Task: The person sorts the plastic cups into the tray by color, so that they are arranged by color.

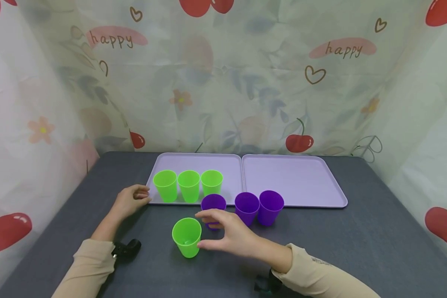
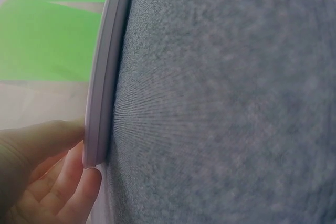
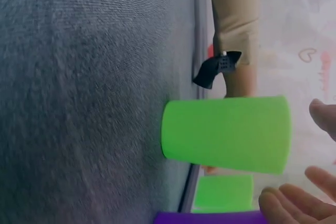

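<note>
Lilac left tray (image 1: 205,161) is our landmark, lying flat toward the back of a dark grey table (image 1: 357,248). We see a person's left hand (image 1: 129,200) at its near left corner, thumb and bent fingers gripping the rim. Three bright green cups (image 1: 189,188) stand upright in a row on this tray, toward its left and near sides. In front of the tray, on the table, we find one more green cup (image 1: 186,240), upright and well apart from that row. Around its right side, still in front of the tray, the right hand (image 1: 232,236) is wide open, thumb and fingers spread like a letter C; from the right wrist we see a gap between fingertips and cup, so it has hold of nothing. Three purple cups (image 1: 271,209) stand just in front of the tray's right end and beyond it, one partly hidden by the right hand. A matching right tray (image 1: 290,180) lies directly beside the left tray's right edge. Behind the left tray, we notice a pale curtain (image 1: 223,54) printed with cherries, flowers, hearts and "happy".
</note>
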`<state>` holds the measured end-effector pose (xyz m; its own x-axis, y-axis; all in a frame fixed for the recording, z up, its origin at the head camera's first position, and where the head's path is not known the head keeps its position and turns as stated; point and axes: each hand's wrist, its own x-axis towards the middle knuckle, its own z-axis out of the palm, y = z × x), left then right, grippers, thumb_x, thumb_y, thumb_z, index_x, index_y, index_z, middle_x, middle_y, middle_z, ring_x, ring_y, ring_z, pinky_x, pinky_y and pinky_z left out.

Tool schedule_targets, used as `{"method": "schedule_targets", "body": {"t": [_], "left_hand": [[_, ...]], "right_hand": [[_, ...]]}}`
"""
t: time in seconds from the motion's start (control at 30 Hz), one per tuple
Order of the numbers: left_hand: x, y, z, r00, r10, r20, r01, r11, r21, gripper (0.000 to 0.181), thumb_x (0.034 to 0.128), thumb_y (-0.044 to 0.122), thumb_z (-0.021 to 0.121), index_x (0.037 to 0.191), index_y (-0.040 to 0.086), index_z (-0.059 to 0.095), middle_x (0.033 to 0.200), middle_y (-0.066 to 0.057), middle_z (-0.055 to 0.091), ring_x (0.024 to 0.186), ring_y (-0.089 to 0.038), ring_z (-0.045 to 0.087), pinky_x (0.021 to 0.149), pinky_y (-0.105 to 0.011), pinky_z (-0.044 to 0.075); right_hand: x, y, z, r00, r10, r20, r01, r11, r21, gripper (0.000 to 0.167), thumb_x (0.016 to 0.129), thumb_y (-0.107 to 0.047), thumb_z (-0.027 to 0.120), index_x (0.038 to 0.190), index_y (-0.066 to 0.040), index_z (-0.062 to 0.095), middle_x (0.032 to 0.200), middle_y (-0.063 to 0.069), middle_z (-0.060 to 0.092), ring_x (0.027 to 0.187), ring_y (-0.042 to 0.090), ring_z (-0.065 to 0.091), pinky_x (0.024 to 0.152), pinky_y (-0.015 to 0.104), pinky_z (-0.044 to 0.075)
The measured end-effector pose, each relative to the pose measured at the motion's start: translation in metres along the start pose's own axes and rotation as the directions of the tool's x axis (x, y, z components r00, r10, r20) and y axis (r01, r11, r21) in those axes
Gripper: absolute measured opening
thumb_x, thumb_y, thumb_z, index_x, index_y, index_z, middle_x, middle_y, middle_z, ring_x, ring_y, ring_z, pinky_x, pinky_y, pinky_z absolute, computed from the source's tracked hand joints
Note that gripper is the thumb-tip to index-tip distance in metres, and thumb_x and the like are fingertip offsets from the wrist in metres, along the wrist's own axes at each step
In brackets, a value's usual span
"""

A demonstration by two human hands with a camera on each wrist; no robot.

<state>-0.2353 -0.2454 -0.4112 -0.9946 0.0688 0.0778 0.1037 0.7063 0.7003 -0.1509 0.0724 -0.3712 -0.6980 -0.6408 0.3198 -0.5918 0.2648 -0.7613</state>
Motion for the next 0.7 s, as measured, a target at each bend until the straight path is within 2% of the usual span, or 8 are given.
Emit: {"method": "schedule_targets", "body": {"t": [0.17, 0.43, 0.7], "left_hand": [[0.0, 0.0, 0.0, 1.0, -0.007, 0.003, 0.007, 1.0, 0.0, 0.035, 0.0859, 0.009, 0.064, 0.115, -0.01, 0.057, 0.109, -0.029, 0.064, 0.101, -0.037, 0.063, 0.077, -0.038, 0.055], [0.0, 0.0, 0.0, 1.0, -0.019, 0.007, 0.019, 1.0, -0.002, 0.036, 0.0862, 0.009, 0.064, 0.116, -0.01, 0.057, 0.11, -0.029, 0.063, 0.102, -0.037, 0.063, 0.078, -0.039, 0.054], [0.0, 0.001, 0.0, 1.0, -0.017, 0.002, 0.017, 1.0, -0.004, 0.035, 0.086, 0.009, 0.064, 0.115, -0.01, 0.057, 0.11, -0.029, 0.064, 0.101, -0.038, 0.063, 0.078, -0.039, 0.054]], "right_hand": [[0.002, 0.0, 0.007, 1.0, 0.027, -0.001, -0.027, 1.0, -0.012, 0.057, 0.075, -0.017, 0.078, 0.125, -0.004, 0.054, 0.125, 0.01, 0.061, 0.112, 0.023, 0.062, 0.093, 0.027, 0.051], [0.008, 0.001, 0.016, 1.0, 0.028, -0.003, -0.028, 0.999, -0.037, 0.063, 0.073, -0.02, 0.079, 0.128, -0.005, 0.052, 0.127, 0.008, 0.059, 0.112, 0.021, 0.061, 0.093, 0.024, 0.05], [0.012, 0.0, 0.019, 0.999, 0.041, -0.014, -0.042, 0.996, -0.075, 0.063, 0.071, -0.023, 0.081, 0.126, -0.01, 0.053, 0.124, 0.005, 0.061, 0.109, 0.017, 0.062, 0.091, 0.021, 0.05]]}}
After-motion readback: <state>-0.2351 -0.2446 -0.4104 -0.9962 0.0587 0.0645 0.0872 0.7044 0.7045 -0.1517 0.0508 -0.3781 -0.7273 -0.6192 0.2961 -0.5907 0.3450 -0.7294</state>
